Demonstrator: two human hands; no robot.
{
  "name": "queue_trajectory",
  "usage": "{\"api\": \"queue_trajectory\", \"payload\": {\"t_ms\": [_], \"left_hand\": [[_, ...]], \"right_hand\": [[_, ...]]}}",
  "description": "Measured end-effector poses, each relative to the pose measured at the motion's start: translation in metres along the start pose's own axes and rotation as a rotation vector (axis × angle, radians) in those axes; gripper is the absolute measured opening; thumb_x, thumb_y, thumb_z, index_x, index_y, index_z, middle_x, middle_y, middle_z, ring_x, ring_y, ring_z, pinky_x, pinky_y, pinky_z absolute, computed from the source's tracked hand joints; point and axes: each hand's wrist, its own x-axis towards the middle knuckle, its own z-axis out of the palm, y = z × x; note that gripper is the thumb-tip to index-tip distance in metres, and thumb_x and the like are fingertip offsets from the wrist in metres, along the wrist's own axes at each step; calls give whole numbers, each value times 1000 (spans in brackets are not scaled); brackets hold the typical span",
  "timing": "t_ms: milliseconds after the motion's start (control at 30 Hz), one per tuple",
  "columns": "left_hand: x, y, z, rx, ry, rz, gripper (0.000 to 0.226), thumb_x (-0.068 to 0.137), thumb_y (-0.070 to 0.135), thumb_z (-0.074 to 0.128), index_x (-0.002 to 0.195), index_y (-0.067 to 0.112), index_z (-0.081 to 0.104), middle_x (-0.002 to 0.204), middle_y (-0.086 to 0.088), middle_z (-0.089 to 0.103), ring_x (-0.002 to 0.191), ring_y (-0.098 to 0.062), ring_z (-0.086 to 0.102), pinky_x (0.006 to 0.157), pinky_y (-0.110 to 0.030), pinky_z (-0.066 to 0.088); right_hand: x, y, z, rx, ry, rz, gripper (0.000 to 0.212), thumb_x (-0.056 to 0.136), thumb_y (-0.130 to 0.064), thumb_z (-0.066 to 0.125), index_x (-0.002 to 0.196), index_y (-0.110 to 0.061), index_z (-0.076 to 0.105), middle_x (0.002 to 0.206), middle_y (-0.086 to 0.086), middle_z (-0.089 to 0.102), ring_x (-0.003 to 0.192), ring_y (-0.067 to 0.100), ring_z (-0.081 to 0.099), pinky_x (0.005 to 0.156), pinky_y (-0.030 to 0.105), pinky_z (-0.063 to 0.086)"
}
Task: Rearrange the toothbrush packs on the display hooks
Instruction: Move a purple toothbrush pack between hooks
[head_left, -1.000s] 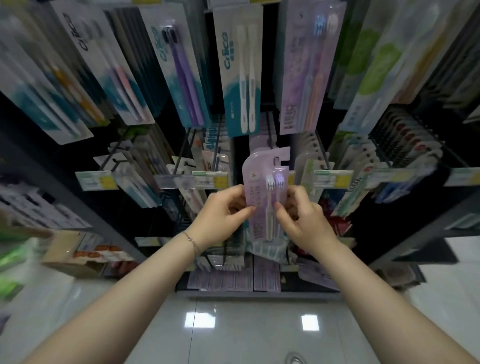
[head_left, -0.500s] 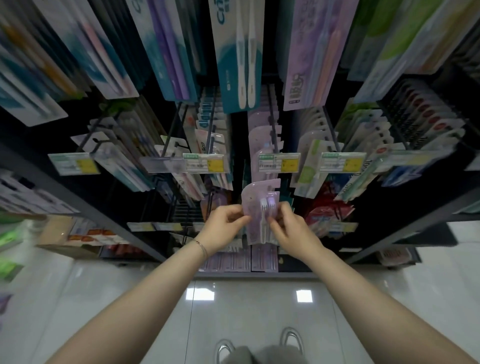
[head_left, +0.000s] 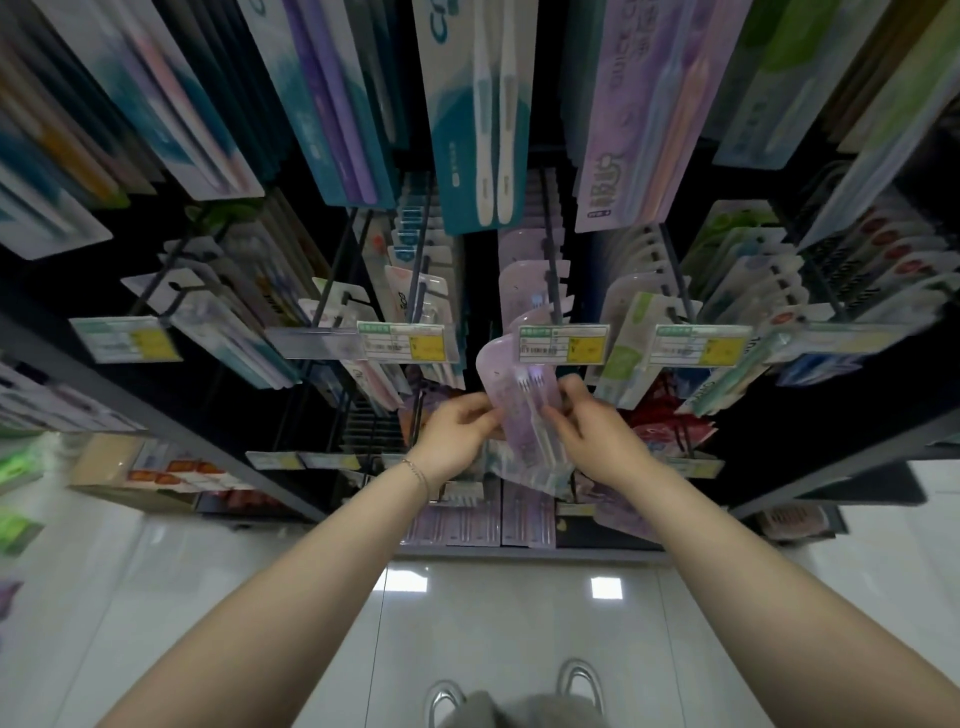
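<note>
Pinching from both sides, the left hand (head_left: 457, 436) has its grip closed on the left edge of a lilac toothbrush pack (head_left: 519, 405), while the right hand (head_left: 592, 436) has its grip closed on the right edge, fingers curled over the front. The pack stands nearly upright between them, its rounded top just below and left of a price tag (head_left: 563, 344) at the tip of a hook (head_left: 550, 280). Whether the pack hangs on that hook cannot be told. More lilac packs (head_left: 530, 291) hang behind on the same hook. A thin bracelet (head_left: 415, 470) circles the left wrist. Green-and-white packs (head_left: 631, 353) hang just to the right. Higher up hangs a long teal pack (head_left: 457, 130) with two white brushes. Below lies a glossy white floor (head_left: 519, 623).
</note>
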Motion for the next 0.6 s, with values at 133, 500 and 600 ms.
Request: {"api": "queue_trajectory", "payload": {"t_ms": [133,500,600], "left_hand": [[7,9,2,-12,23,50,21,98,10,51,111,11,67,112,-7,70,104,-22,67,86,-22,53],[18,20,16,44,-6,135,20,98,9,49,107,10,66,107,-1,69,99,-13,65,89,-24,53],[20,23,20,96,36,125,19,98,8,49,107,7,66,101,3,67,89,-3,62,80,-14,51]], "right_hand": [[5,-2,-11,21,77,-56,26,99,-26,46,120,-11,47,92,-6,56,78,11,52,58,20,32],[8,10,-21,83,152,-18,27,99,-28,46,123,-17,43,82,-11,56,68,0,52,65,31,46],[8,13,-20,98,157,15,26,98,-28,46,123,-19,43,81,-13,54,69,0,52,62,26,42]]}}
